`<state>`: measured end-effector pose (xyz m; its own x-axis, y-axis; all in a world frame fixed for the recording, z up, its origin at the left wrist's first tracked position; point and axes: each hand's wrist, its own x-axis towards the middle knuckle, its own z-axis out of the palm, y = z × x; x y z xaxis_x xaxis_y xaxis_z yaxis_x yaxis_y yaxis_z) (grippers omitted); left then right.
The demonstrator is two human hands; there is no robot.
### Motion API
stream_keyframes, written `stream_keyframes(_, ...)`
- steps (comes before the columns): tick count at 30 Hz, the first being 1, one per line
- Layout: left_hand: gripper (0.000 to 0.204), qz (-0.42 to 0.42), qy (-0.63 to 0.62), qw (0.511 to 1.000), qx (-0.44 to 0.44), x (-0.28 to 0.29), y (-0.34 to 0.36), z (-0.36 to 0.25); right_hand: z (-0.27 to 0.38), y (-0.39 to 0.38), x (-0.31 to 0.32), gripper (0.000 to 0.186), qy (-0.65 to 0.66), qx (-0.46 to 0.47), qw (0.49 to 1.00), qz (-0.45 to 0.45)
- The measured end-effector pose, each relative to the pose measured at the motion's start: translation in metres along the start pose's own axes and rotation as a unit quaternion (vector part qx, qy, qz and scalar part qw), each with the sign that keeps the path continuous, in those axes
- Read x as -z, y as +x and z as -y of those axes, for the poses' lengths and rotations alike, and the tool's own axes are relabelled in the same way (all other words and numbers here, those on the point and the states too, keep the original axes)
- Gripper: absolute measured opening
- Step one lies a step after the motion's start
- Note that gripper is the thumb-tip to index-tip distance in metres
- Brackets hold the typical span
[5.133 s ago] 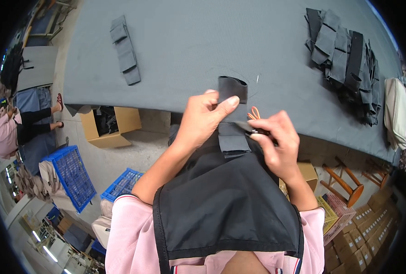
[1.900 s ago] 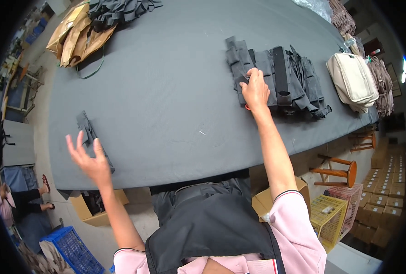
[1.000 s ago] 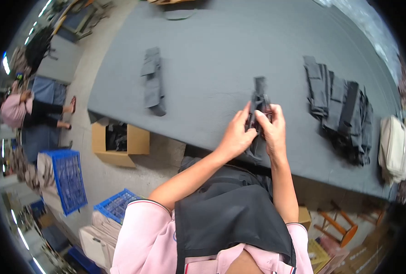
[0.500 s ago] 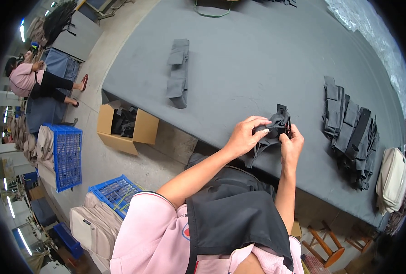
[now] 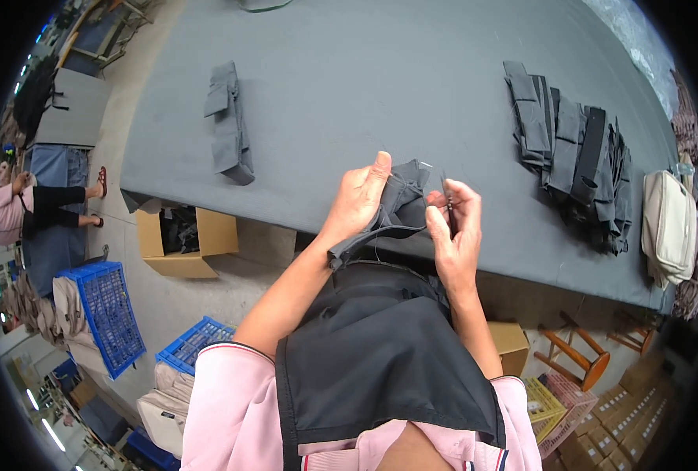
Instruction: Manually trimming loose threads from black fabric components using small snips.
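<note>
My left hand point(image 5: 355, 200) grips a crumpled dark grey fabric piece point(image 5: 402, 196) near the table's front edge, thumb pointing up, with a tail of fabric hanging toward my apron and loose threads showing. Just right of it, my right hand point(image 5: 456, 228) is closed on small dark thread snips point(image 5: 449, 206), their tip upward beside the fabric. A strip of folded grey pieces point(image 5: 230, 122) lies at the left of the grey-covered table point(image 5: 365, 86); a pile of similar pieces point(image 5: 569, 149) lies at the right.
A cream bag point(image 5: 663, 224) sits at the right edge. Below are a carton point(image 5: 215, 235), blue crates point(image 5: 117, 318), wooden stools point(image 5: 592, 361), yellow and pink crates point(image 5: 569, 404) and stacked cartons point(image 5: 624, 424). Another person point(image 5: 11, 212) in pink is at the far left.
Since half a second ago my hands have drawn toward me and parted slightly. The fabric is turned more open in my left hand, and the snips now show upright in my right.
</note>
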<state>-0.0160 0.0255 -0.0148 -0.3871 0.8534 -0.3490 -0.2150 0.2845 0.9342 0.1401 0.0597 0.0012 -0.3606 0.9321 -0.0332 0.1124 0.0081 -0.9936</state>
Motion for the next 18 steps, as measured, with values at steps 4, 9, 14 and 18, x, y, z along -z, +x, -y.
stream_keyframes(4,0.058,0.004,0.019,1.0,-0.003,-0.003,-0.004,-0.01,0.026,0.006,0.013,0.032,-0.222,0.171,0.96,0.008)
stream_keyframes(9,0.058,0.009,0.057,0.998,-0.007,-0.004,-0.007,-0.015,0.035,0.008,0.022,0.033,-0.29,0.196,0.935,0.059)
stream_keyframes(14,0.059,0.012,0.075,0.997,-0.005,-0.006,-0.011,-0.019,0.031,0.01,0.023,0.035,-0.346,0.276,0.895,0.051)
stream_keyframes(18,0.059,0.027,0.102,0.994,-0.007,-0.004,-0.009,-0.015,0.032,0.012,0.02,0.034,-0.381,0.352,0.854,0.038)
